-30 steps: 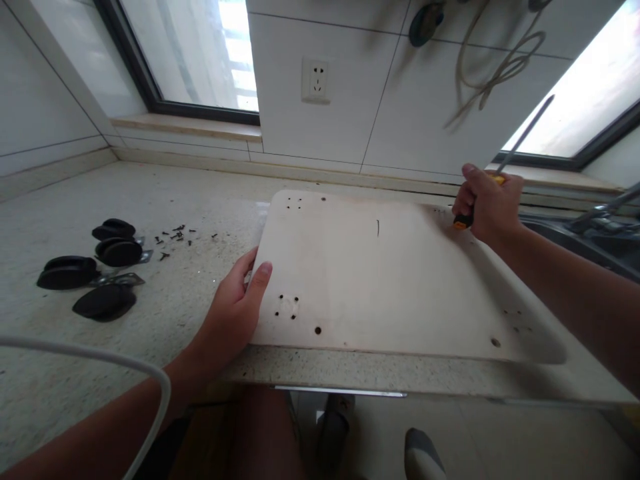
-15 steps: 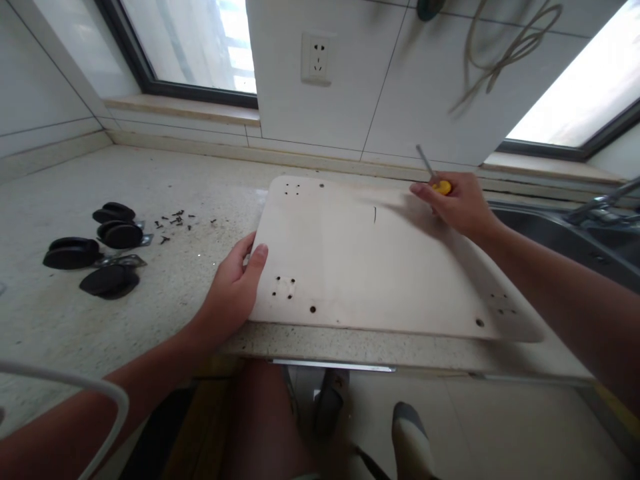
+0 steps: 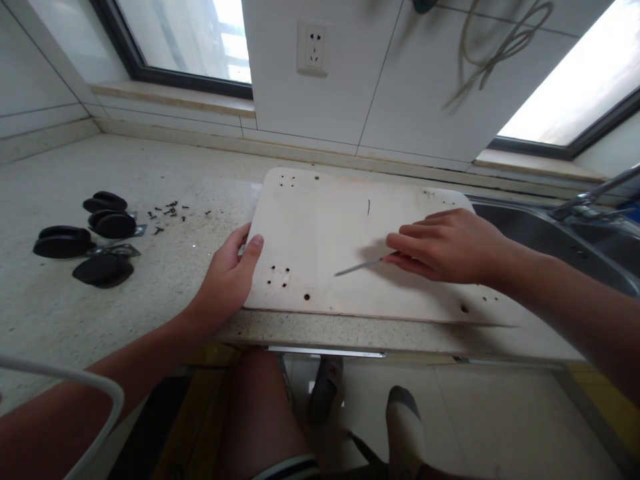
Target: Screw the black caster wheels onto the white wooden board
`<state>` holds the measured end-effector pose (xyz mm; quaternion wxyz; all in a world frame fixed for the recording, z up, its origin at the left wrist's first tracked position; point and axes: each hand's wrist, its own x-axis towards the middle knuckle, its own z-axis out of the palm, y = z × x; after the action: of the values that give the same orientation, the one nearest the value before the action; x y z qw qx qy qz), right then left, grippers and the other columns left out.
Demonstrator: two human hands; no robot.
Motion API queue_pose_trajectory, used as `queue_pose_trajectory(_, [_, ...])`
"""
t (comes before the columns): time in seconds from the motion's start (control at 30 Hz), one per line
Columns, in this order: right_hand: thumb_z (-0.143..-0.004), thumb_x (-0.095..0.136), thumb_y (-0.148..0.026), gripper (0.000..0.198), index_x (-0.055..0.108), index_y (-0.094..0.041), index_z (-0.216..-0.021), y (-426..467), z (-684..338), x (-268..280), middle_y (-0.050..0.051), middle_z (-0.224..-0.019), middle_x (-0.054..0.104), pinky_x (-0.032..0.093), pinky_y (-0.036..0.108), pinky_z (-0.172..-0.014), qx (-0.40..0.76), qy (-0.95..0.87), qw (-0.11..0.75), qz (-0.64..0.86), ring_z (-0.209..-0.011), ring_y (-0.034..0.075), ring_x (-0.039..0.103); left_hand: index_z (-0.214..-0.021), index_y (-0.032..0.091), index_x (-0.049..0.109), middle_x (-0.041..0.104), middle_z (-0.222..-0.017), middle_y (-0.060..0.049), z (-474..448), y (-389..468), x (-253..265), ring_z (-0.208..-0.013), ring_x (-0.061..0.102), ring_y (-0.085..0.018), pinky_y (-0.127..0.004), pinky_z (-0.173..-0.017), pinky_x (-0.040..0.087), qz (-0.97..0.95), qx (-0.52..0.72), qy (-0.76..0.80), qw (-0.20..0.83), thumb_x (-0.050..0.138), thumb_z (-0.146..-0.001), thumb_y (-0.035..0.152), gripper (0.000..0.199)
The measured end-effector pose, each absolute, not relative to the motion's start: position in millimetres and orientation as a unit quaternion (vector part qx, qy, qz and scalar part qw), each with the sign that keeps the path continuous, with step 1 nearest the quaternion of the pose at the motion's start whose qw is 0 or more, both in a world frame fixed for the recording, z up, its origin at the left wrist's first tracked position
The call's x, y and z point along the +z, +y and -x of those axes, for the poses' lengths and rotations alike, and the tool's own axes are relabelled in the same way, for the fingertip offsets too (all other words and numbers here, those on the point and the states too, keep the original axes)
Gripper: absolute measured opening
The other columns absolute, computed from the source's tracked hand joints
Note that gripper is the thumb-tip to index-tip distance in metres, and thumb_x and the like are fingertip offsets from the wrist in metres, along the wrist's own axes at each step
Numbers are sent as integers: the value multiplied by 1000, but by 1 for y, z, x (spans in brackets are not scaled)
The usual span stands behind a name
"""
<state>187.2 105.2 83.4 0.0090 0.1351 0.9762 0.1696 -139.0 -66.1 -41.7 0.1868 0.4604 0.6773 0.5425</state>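
Note:
A white board (image 3: 345, 233) with rounded corners and groups of drilled holes lies flat on the speckled countertop. My left hand (image 3: 233, 270) grips its left edge, thumb on top and fingers at the side. Over the board's right half, my right hand (image 3: 440, 247) is closed round a screwdriver (image 3: 359, 267); the handle is hidden in the fist. Its metal shaft points left and slightly down, above the board's surface. Left of the board lie several black caster wheels (image 3: 63, 241) with metal plates, and several small dark screws (image 3: 171, 209).
A steel sink (image 3: 520, 233) with a faucet (image 3: 585, 200) is at the right. Behind the counter is a tiled wall with a socket (image 3: 314, 50) and a hanging cord (image 3: 500, 57). A white cable (image 3: 113, 393) curves across the lower left.
My right hand has come down and toward me from the board's far right side. The screwdriver shaft has swung from pointing up to pointing left. My left hand keeps its hold on the board.

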Motion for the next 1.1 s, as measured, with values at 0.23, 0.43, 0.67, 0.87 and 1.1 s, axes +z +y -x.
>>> queue_pose_trajectory(0.23, [-118, 53, -43, 37, 63, -22, -89, 50, -162, 97, 0, -69, 60, 12, 30, -68, 324, 945, -38, -28, -57, 16, 47, -152, 15, 74, 80, -148, -16, 140, -67, -42, -138, 76, -38, -51, -120, 64, -460, 544, 675, 189, 60, -111, 64, 66])
queue_pose_trajectory(0.43, [-119, 50, -47, 41, 68, -20, -92, 33, -141, 108, 3, -74, 68, 10, 31, -65, 270, 954, 96, -94, -59, 15, 47, -148, 17, 75, 81, -148, -15, 141, -67, -43, -139, 75, -38, -50, -120, 65, -466, 545, 673, 184, 61, -111, 66, 63])
queue_pose_trajectory(0.67, [-117, 56, -42, 33, 73, -24, -94, 17, -127, 115, 3, -80, 76, 11, 34, -63, 249, 945, 172, -123, -66, 22, 67, -147, 17, 75, 80, -150, -16, 142, -67, -43, -140, 75, -38, -53, -123, 62, -467, 544, 672, 188, 60, -112, 68, 64])
queue_pose_trajectory(0.87, [-115, 56, -30, 27, 78, -25, -99, 3, -127, 116, 3, -81, 77, 17, 36, -58, 266, 939, 185, -119, -67, 23, 70, -150, 14, 73, 80, -151, -17, 142, -67, -44, -140, 75, -38, -53, -123, 61, -465, 548, 669, 190, 59, -111, 65, 65])
queue_pose_trajectory(1.1, [-102, 52, -10, 30, 72, -21, -82, -17, -104, 129, 6, -76, 62, 40, 37, -69, 348, 925, 153, 15, -77, 21, 61, -147, 16, 74, 81, -148, -15, 140, -67, -43, -137, 76, -38, -55, -123, 61, -468, 548, 668, 185, 60, -112, 61, 59])
